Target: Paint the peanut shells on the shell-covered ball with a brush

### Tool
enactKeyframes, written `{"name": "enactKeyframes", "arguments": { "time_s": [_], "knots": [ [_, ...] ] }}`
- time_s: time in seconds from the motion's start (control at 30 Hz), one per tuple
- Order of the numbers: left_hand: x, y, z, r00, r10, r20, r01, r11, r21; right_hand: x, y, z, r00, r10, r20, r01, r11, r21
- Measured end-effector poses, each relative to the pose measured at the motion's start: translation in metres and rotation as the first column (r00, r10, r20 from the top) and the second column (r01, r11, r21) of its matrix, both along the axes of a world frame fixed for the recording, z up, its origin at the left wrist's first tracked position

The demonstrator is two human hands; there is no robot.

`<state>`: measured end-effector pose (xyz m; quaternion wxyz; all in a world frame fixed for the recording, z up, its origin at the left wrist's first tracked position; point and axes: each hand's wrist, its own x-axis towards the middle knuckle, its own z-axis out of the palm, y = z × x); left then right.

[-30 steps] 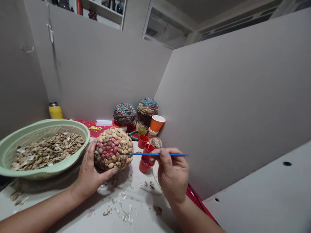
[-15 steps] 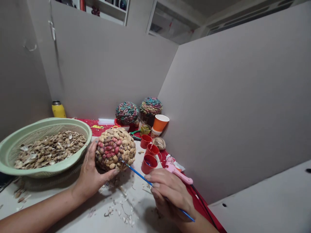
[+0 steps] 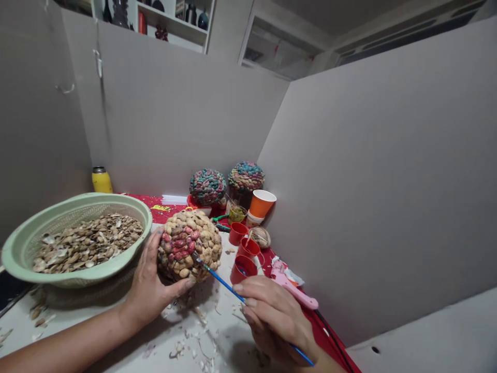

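Observation:
My left hand (image 3: 149,282) grips the left side and underside of a ball (image 3: 207,241) covered in peanut shells, thumb along its lower front. Most shells are tan; a patch on the left is red, with dark purple marks around it. Pinched in my right hand (image 3: 275,316) is a blue paintbrush (image 3: 223,282), its dark tip touching the shells below the red patch. Right of the ball stand three small red buckets; the nearest bucket (image 3: 244,269) holds dark blue liquid.
A green basket (image 3: 81,277) of shells stands at left, a yellow bottle (image 3: 101,180) behind it. Two coloured shell balls, an orange cup (image 3: 263,203), twine (image 3: 260,237) and a pink glue gun (image 3: 293,290) lie beyond and right. Grey panels surround the table.
The whole view has shifted slightly, so things appear lower and further right. The brush tip has moved a little on the ball's surface; both hands keep their holds.

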<state>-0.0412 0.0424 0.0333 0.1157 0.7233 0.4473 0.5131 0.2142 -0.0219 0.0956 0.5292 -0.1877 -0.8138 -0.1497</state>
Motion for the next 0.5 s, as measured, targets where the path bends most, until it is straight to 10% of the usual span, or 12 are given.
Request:
{"name": "enactKeyframes", "arguments": {
  "time_s": [0.3, 0.5],
  "knots": [
    [-0.001, 0.0, -0.001, 1.0, -0.002, 0.015, 0.003, 0.999, -0.04, 0.011, 0.001, -0.017, 0.978, -0.018, -0.206, -0.002, 0.996, -0.095],
    [-0.006, 0.003, -0.012, 1.0, -0.004, 0.029, 0.006, 0.999, -0.044, 0.006, 0.021, -0.023, 0.782, -0.064, -0.621, -0.06, 0.982, -0.177]
  ]
}}
